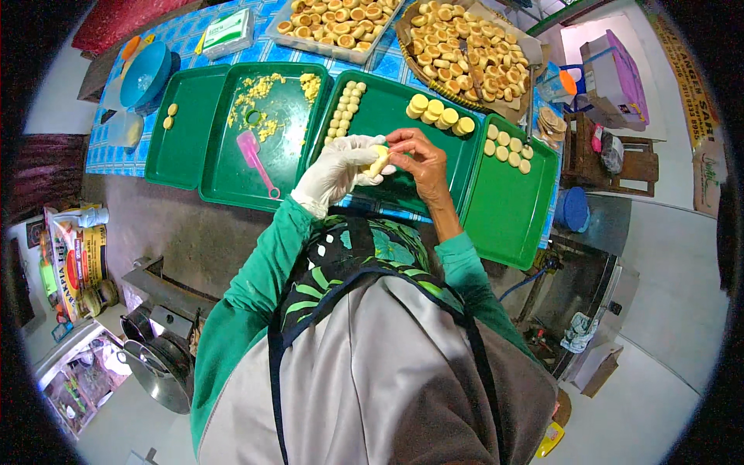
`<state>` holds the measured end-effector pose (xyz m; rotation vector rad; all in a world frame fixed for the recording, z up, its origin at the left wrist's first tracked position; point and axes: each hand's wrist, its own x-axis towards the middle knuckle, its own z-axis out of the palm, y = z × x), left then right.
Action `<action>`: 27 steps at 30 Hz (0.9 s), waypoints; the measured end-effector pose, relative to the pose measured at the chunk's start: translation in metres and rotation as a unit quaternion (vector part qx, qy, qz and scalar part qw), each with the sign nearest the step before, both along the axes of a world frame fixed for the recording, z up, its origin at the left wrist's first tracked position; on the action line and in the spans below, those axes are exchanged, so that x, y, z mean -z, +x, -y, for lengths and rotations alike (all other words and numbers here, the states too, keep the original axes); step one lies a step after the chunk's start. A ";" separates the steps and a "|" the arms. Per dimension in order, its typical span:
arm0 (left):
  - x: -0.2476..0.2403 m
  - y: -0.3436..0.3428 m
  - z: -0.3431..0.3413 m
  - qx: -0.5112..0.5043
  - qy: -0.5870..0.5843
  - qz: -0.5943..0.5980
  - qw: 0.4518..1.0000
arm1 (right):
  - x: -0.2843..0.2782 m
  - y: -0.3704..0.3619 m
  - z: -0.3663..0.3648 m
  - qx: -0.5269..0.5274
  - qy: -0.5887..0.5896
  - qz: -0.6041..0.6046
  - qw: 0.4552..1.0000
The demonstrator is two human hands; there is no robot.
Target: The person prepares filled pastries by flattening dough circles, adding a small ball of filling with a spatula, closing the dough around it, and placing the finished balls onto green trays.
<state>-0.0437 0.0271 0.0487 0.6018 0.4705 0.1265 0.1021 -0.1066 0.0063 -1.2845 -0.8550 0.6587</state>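
My left hand (pixel 335 169), in a white glove, is closed around a pale yellow piece of dough (pixel 377 163). The bare fingers of my right hand (pixel 425 164) pinch its right edge. Both hands are above the near side of a green tray (pixel 380 112). Rows of small round dough balls (pixel 346 111) line that tray's left side, and stacks of flat yellow discs (pixel 439 113) stand toward its far right. Left of my gloved hand, another green tray (pixel 221 182) holds yellow crumbs (pixel 260 97) and a pink scoop (pixel 254 155).
At right, a green tray (pixel 504 217) carries several flat dough rounds (pixel 508 147). The far-left tray (pixel 180 139) has a few dough pieces. Browned cakes fill a clear container (pixel 337 50) and a woven round tray (pixel 407 54) at the back. A blue bowl (pixel 147 74) stands back left.
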 end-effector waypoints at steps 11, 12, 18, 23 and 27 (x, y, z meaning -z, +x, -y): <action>0.019 0.004 -0.018 0.165 0.261 -0.006 0.951 | 0.004 0.010 -0.009 -0.126 -0.108 -0.200 0.966; 0.023 0.004 -0.015 0.163 0.260 -0.008 0.952 | 0.007 0.007 -0.009 -0.123 -0.108 -0.218 0.962; 0.013 0.012 0.004 0.035 0.229 0.024 0.973 | 0.025 -0.002 -0.001 -0.064 -0.001 -0.435 0.898; 0.024 0.012 -0.003 0.066 0.220 0.068 0.971 | 0.022 -0.010 0.007 -0.098 0.023 -0.472 0.876; 0.022 0.018 0.001 0.093 0.255 0.057 0.961 | 0.030 -0.002 0.005 -0.062 -0.029 -0.372 0.926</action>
